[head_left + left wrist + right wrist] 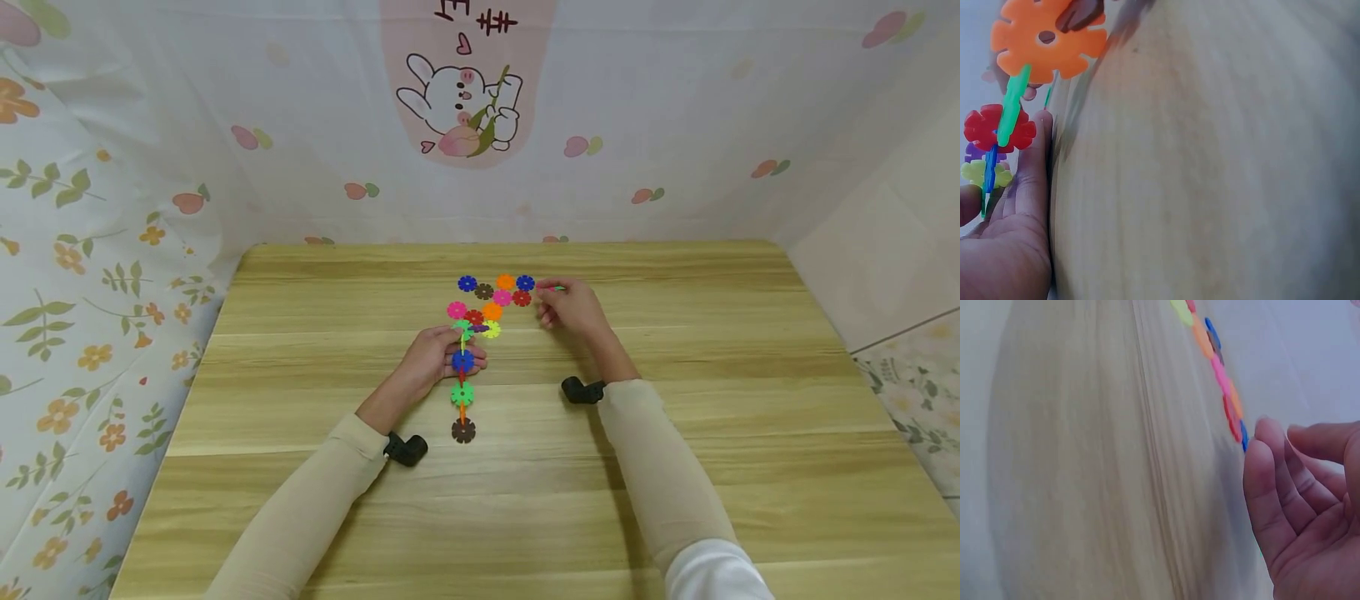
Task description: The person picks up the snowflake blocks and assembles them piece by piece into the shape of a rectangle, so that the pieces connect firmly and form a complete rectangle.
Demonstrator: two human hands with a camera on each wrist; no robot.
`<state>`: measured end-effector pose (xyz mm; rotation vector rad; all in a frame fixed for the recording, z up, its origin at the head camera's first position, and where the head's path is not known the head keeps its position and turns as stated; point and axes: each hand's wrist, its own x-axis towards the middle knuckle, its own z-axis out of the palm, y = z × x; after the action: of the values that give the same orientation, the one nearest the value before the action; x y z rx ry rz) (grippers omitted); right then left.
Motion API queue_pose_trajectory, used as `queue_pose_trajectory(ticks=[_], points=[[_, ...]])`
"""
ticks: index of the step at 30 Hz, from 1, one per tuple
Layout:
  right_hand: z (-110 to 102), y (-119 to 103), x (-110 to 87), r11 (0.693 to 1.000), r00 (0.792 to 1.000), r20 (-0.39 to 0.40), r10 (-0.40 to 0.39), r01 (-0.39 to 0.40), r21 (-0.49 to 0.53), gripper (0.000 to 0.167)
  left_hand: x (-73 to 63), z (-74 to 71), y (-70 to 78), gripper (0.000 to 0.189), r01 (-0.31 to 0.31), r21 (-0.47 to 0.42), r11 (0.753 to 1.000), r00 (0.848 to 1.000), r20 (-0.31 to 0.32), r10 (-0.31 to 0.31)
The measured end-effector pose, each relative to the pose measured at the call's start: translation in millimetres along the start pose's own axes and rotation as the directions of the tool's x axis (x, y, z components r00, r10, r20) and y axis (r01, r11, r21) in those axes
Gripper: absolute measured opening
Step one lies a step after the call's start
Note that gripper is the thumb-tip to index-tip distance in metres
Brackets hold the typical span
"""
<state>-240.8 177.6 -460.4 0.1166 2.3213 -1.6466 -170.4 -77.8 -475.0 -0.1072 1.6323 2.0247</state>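
Note:
A connected chain of plastic snowflake discs hangs above the table. In the head view its lower end is a brown disc [463, 431], with a green disc [462, 394] and a blue disc [462, 361] higher up. My left hand [433, 358] pinches the chain near its bend, at a green disc, with the other fingers spread behind. The upper part branches right to a blue disc [525, 283] and a red disc [522, 298]. Beside that end, my right hand [573, 310] pinches pink and green disc pieces seen edge-on. In the right wrist view, the fingers mostly hide them.
The wood-grain table [750, 467] lies beneath both hands. A patterned cloth [300, 167] with a rabbit drawing hangs behind it, and a floral cloth [82, 333] covers the left side. Black wrist cameras [581, 391] sit on both forearms.

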Motion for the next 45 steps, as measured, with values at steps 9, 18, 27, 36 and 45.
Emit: queue_pose_trajectory(ticks=[9,18,27,36,45], points=[[-18,9,12.9,0.991,0.995,-0.072,0.071,-0.062,0.117,0.037,-0.9,-0.2,0.4,0.036,0.006,-0.001,1.0,1.0,-0.005,-0.006],[-29,9,18.3,0.991,0.99,-0.085,0.11,-0.103,0.087,0.035,0.5,0.1,0.9,0.038,0.001,0.005,1.0,1.0,0.012,-0.001],[-28,13,20.5,0.995,0.99,-0.102,0.101,-0.1,0.009,0.043,0.8,1.2,1.5,0.038,0.006,-0.008,1.0,1.0,0.007,-0.005],[-22,6,18.1,0.992,0.982,-0.146,0.12,-0.123,-0.01,0.045,-1.0,0.5,3.2,0.04,0.0,-0.004,1.0,1.0,0.009,0.0],[-20,-2,14.8,0.983,0.976,-0.152,0.155,-0.167,-0.07,0.042,-0.1,1.2,1.3,0.039,0.008,-0.007,1.0,1.0,0.003,-0.008]])
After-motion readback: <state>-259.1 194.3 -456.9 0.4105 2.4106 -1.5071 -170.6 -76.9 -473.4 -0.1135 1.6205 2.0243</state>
